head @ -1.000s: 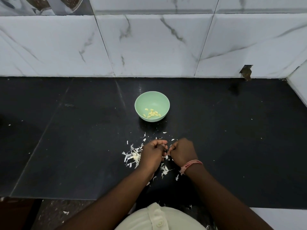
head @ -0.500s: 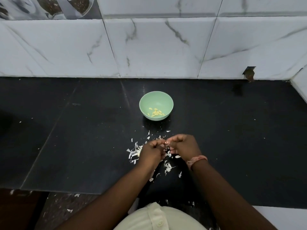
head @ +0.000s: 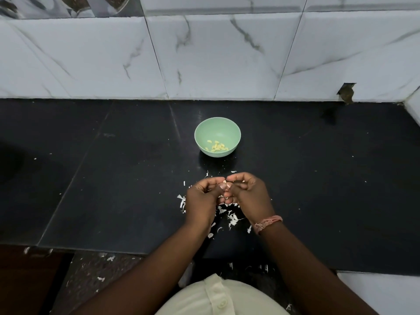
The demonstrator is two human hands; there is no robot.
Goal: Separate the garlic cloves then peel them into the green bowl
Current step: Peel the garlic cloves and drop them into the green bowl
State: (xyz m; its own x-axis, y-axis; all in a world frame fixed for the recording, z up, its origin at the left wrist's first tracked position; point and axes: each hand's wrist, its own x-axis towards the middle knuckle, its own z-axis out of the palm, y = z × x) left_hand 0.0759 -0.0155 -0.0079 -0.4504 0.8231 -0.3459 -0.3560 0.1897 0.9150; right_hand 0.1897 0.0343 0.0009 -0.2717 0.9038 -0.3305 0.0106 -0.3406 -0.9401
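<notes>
Near the green bowl (head: 202,133), both hands pinch a garlic clove (head: 226,185)

A: Pic's looking pretty dim overall tbh. The black counter (head: 295,189) is soaking up most of the light, only a faint sheen showing near the back, just left of the green bowl (head: 217,133).

B: Yeah, the marble wall tiles (head: 216,57) are coming out brightest, w/ a soft glare strip running along the top edge. Light's seeming to come from above/front.

A: Bowl's casting a small shadow toward the camera. Forearms are going v dark, detail getting lost.

B: Wide-angle too, tile lines are bowing at the edges. Centre's staying fairly sharp, corners going soft.
</notes>
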